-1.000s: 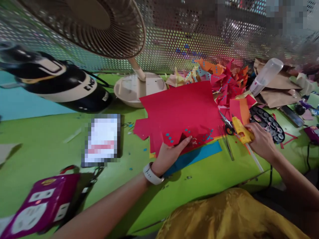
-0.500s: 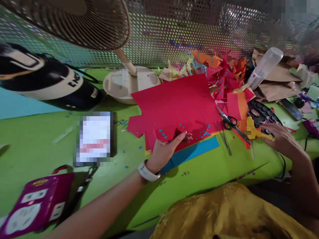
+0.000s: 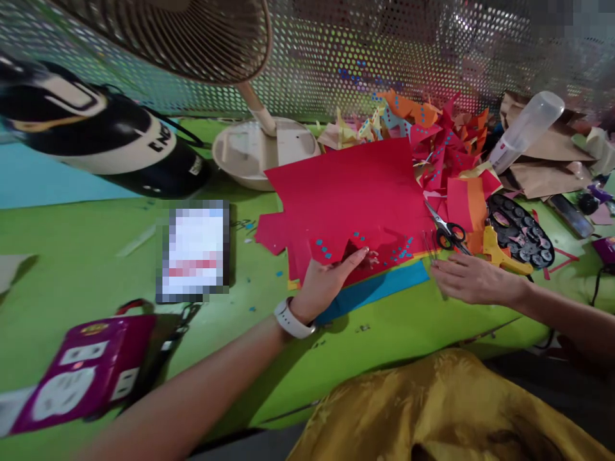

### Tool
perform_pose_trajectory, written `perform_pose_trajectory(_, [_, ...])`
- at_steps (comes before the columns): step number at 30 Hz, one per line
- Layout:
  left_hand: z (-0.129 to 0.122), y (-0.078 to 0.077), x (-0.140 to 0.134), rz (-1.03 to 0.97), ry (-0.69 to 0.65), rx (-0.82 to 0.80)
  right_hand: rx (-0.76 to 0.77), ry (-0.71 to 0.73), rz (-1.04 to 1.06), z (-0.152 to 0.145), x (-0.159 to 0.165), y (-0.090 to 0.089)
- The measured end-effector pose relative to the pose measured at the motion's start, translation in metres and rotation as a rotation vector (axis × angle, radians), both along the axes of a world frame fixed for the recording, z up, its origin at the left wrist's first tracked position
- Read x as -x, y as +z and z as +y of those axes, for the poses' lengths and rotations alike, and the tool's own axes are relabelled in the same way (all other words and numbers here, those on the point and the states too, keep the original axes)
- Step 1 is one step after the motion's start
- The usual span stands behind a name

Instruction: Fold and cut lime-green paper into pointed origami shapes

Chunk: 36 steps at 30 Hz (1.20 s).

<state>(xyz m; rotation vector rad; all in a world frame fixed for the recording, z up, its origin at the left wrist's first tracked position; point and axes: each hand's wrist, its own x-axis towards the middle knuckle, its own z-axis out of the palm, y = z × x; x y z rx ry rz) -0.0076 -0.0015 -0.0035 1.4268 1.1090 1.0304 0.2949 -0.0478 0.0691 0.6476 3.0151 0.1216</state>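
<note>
My left hand [image 3: 324, 282] is closed, thumb on top, on a folded piece of red paper [image 3: 321, 248] dotted with small blue bits. Beneath it lies a large red sheet [image 3: 346, 186], with a blue paper strip [image 3: 379, 289] along its near edge. My right hand [image 3: 473, 280] has its fingers around a pair of metal tweezers [image 3: 429, 243], partly hidden by the fingers. Black-handled scissors [image 3: 446, 232] lie just beyond that hand. Right of them rests a yellow glue gun [image 3: 502, 253], against a black palette [image 3: 521, 230] with round wells.
A standing fan [image 3: 264, 150] and a large black-and-white bottle [image 3: 129, 147] stand at the back left. A phone [image 3: 195, 250] and a purple case [image 3: 86, 365] lie on the left. Behind the red sheet is a heap of folded paper [image 3: 432, 128], beside a clear plastic bottle [image 3: 526, 131].
My right hand has left the glue gun, moved left and closed around the tweezers. My left hand keeps its hold on the red paper. The view has shifted slightly.
</note>
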Motion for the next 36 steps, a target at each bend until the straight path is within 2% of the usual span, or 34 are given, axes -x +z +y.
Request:
perform_pose_trajectory(5, [0.002,0.002,0.0,-0.046,0.002,0.045,0.206,-0.028,0.114,0.004,-0.009,0.0])
perform_pose_trajectory(7, [0.002,0.004,-0.002,-0.058,0.023,0.046,0.156,-0.006,0.144,0.004,-0.01,0.0])
perform_pose_trajectory(10, [0.0,0.007,-0.007,-0.106,0.051,0.083,-0.066,0.011,0.298,0.003,-0.01,0.004])
perform_pose_trajectory(13, [-0.001,0.008,-0.009,-0.139,0.068,0.114,-0.177,-0.083,0.369,0.007,-0.005,0.008])
perform_pose_trajectory(15, [0.0,0.007,-0.009,-0.11,0.081,0.07,-0.143,-0.109,0.286,0.01,0.003,0.005])
perform_pose_trajectory(18, [0.0,0.006,-0.005,-0.06,0.073,0.025,-0.087,-0.043,0.135,0.013,0.02,-0.006])
perform_pose_trajectory(22, [0.0,0.005,-0.002,-0.04,0.033,0.08,-0.156,0.035,0.041,0.016,0.037,-0.019])
perform_pose_trajectory(25, [0.001,0.007,-0.003,-0.026,0.047,0.021,-0.201,0.091,0.074,0.019,0.041,-0.022])
perform_pose_trajectory(29, [0.003,0.012,-0.008,-0.061,0.058,-0.012,-0.206,0.074,0.098,0.022,0.041,-0.019])
perform_pose_trajectory(32, [0.003,0.016,-0.011,-0.1,0.073,-0.011,-0.191,0.071,0.112,0.02,0.039,-0.01])
perform_pose_trajectory(36, [0.0,0.018,-0.013,-0.155,0.081,0.126,-0.139,0.016,0.394,0.01,0.041,0.006])
